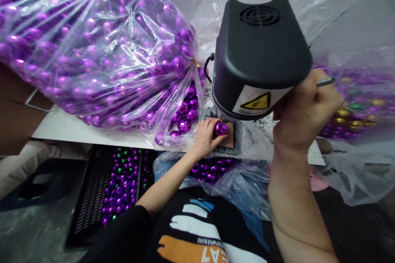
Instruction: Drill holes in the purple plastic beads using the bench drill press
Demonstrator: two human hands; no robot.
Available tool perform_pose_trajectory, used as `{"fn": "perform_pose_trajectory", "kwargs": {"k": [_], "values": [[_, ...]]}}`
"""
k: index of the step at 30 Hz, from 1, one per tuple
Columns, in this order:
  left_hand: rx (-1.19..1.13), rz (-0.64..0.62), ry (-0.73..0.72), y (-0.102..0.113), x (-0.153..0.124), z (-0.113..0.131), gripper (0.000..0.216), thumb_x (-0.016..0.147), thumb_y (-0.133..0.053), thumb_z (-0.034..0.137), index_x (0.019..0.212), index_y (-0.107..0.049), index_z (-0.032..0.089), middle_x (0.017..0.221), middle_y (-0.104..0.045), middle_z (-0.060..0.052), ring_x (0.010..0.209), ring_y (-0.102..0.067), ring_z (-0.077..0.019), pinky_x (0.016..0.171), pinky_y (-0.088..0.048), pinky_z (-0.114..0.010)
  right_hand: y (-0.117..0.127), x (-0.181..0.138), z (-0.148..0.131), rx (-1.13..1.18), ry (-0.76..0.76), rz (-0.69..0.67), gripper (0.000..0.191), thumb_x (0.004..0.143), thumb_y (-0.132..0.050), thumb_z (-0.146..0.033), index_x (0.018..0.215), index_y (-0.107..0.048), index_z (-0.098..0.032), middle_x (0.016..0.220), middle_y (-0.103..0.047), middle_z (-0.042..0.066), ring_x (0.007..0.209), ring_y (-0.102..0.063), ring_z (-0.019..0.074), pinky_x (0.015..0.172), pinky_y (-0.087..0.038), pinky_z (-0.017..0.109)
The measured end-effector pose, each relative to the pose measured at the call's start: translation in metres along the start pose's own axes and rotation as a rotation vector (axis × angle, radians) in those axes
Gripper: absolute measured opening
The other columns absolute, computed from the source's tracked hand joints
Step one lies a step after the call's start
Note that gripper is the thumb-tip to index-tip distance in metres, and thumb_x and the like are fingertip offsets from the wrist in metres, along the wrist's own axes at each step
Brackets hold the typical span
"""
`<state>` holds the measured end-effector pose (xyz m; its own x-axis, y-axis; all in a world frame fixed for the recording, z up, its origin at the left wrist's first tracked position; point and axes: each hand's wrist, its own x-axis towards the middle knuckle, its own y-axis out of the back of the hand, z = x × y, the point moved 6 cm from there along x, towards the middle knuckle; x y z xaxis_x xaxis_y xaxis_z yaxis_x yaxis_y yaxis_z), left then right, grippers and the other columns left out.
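Observation:
My left hand (206,136) pinches a shiny purple ball (221,128) and holds it on a small brown pad (228,139) under the black machine head (258,55). My right hand (304,109) is closed around a thin metal lever (325,81) at the machine's right side. A yellow warning label (258,101) shows on the machine's front edge. Loose purple balls (185,115) spill from a bag mouth just left of my left hand.
A large clear bag of purple balls (92,49) fills the upper left on the white table (61,128). A bag with more balls (212,170) lies in my lap. A black crate (92,197) of purple and green balls sits on the floor. Mixed-colour balls (352,115) lie right.

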<state>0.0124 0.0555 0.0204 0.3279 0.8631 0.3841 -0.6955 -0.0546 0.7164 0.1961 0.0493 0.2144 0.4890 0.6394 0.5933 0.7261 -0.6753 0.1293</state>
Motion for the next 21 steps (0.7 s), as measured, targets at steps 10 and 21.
{"fn": "perform_pose_trajectory", "kwargs": {"k": [10,21], "values": [[-0.072,-0.056,0.004,-0.005,0.002,-0.004,0.052,0.089,-0.078,0.039,0.132,-0.058,0.018,0.135,-0.066,-0.014,0.133,-0.056,-0.0324,0.123,-0.035,-0.054,0.006,-0.004,-0.002,-0.028,0.012,-0.01,0.047,0.099,-0.054,-0.052,0.069,-0.054,-0.015,0.061,-0.044,-0.005,0.056,-0.041,0.0028,0.057,-0.032,0.021],[-0.094,-0.089,-0.001,-0.007,-0.001,-0.001,0.052,0.095,-0.072,0.042,0.136,-0.053,0.017,0.132,-0.066,-0.015,0.128,-0.059,-0.0321,0.125,-0.033,-0.058,0.028,-0.075,0.022,-0.065,0.322,-0.065,0.012,0.092,-0.059,-0.023,0.096,-0.07,-0.023,0.072,-0.059,-0.001,0.08,-0.065,0.0146,0.078,-0.055,0.035]]}}
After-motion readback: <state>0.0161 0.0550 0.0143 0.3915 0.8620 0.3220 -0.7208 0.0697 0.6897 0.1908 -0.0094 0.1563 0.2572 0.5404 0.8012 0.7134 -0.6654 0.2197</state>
